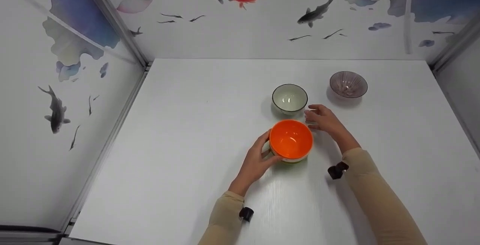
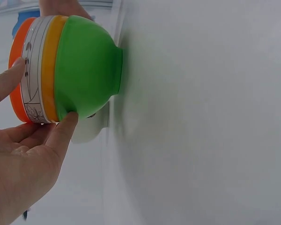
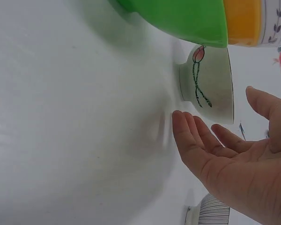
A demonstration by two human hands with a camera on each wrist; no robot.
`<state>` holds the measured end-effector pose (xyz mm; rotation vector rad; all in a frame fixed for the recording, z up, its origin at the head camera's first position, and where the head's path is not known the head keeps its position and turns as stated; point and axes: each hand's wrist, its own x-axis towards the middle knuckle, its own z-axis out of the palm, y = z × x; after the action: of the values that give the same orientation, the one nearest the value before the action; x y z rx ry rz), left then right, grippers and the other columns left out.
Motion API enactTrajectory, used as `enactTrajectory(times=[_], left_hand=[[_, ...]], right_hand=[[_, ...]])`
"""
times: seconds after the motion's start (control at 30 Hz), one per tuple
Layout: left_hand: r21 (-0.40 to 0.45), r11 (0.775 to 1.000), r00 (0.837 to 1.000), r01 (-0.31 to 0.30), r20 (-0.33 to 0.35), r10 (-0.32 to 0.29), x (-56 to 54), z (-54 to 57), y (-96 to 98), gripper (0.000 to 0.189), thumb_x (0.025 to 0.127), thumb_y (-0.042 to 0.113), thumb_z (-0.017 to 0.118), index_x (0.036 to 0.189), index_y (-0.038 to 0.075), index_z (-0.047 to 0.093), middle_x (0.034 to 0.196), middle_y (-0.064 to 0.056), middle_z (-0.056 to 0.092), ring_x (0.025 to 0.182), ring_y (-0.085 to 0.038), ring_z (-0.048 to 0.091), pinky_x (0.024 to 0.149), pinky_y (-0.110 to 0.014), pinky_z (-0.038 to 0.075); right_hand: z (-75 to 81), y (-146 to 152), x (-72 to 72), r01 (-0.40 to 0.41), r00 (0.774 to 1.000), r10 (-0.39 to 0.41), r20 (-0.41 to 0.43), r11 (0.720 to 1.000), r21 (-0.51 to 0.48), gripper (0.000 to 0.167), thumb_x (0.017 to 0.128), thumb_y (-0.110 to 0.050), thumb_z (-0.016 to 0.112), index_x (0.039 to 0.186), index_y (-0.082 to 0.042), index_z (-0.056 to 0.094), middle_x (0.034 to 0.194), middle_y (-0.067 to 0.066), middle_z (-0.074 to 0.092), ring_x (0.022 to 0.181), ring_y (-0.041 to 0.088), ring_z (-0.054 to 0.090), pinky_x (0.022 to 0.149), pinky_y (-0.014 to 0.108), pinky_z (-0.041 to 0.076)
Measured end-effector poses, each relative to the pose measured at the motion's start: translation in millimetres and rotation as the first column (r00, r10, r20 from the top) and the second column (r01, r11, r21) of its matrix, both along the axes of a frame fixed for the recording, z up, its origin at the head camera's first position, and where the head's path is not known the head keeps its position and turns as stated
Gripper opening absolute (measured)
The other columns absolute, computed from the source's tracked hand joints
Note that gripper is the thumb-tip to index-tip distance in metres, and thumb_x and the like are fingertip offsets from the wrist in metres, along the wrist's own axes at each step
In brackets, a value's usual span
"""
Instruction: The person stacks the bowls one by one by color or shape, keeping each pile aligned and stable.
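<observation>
Several nested bowls form a stack: an orange bowl [image 1: 291, 139] on top, a white bowl with a leaf pattern [image 2: 33, 70] beneath it, then a yellow band [image 2: 49, 70] and a green bowl [image 2: 86, 70] at the bottom. My left hand [image 1: 255, 162] grips the stack from its left side, thumb and fingers spread round it. On the other side my right hand [image 1: 324, 119] holds nothing, its fingers loosely bent just beyond the stack. Close to those fingertips stands a pale bowl with a dark rim [image 1: 289, 99]; the right wrist view shows a red bud painted on its side.
A purple see-through ribbed bowl [image 1: 348, 84] stands at the back right of the white table [image 1: 187, 144]. Walls with painted fish enclose the table at the back [image 1: 262, 24] and left [image 1: 30, 144].
</observation>
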<state>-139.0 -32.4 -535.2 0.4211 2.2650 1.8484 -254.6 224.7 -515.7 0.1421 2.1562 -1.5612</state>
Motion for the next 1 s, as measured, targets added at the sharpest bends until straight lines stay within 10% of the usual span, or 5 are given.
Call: enactTrajectory(times=[0.73, 1.0], left_hand=[[-0.037, 0.999, 1.0, -0.014, 0.002, 0.014, -1.4, 0.4, 2.1, 0.084, 0.088, 0.028, 0.076, 0.157, 0.018, 0.029, 0.161, -0.001, 0.035, 0.147, -0.021, 0.038, 0.11, -0.032, 0.047], [-0.053, 0.998, 1.0, -0.017, 0.017, 0.018, -0.8, 0.6, 0.2, 0.085, 0.087, 0.028, 0.076, 0.157, 0.019, 0.03, 0.16, 0.001, 0.036, 0.147, -0.019, 0.038, 0.11, -0.03, 0.048]], right_hand=[[-8.3, -15.1, -21.9, 0.101, 0.989, -0.093, 0.112, 0.992, -0.071, 0.069, 0.108, -0.039, 0.036, 0.161, -0.009, 0.003, 0.154, 0.022, 0.04, 0.141, 0.032, 0.045, 0.12, 0.04, 0.038], [-5.3, -22.3, -23.9, 0.165, 0.978, -0.143, 0.153, 0.977, -0.137, 0.064, 0.109, -0.031, 0.037, 0.161, -0.011, 0.005, 0.154, 0.02, 0.037, 0.13, 0.023, 0.047, 0.107, 0.022, 0.048]])
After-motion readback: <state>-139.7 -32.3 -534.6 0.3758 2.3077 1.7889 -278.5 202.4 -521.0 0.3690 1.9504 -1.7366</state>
